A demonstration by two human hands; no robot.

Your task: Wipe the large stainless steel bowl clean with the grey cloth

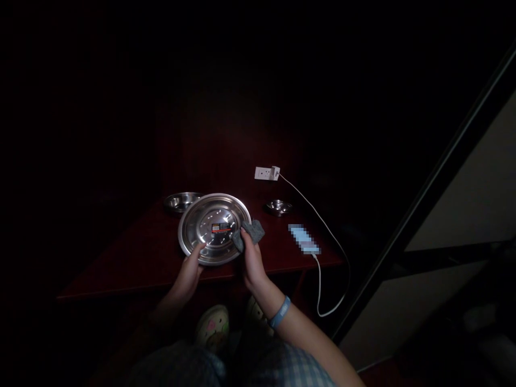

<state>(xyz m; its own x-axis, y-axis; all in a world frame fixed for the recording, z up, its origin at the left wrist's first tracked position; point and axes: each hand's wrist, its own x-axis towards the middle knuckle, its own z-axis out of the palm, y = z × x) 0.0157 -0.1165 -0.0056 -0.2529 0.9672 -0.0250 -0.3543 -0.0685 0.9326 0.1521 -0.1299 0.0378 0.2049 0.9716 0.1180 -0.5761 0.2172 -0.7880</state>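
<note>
A round, shiny metal basin is held up over the front of the dark red table, tilted so its inside faces me. A small label sticks to the middle of it. My left hand grips the lower left rim, thumb on the inner side and fingers behind. At the right rim, my right hand pinches a grey cloth against the basin. The fingers behind the rim are hidden on both hands.
On the red table stand another metal basin behind left and a small metal bowl. A phone lies right, its white cable hanging past the edge to a charger in the wall socket.
</note>
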